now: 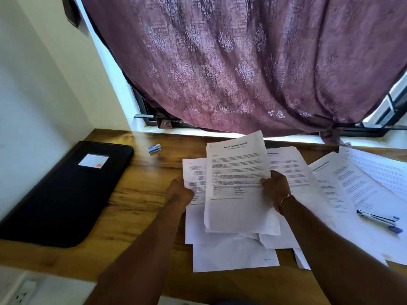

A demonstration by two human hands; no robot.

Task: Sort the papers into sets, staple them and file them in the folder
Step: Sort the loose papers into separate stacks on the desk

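Your right hand (275,188), thumb on top, pinches the right edge of a raised stack of printed white sheets (235,172), while your left hand (179,192) curls round the left edge of a single printed white page (195,172) just behind that stack. Beneath both, loose white papers (326,183) spread over the brown wooden desk (143,194), with a blue-and-white stapler (377,219) resting on them at right. The flat black folder (66,194) with a white label lies closed at left, well apart, a small blue box (154,148) between it and the papers.
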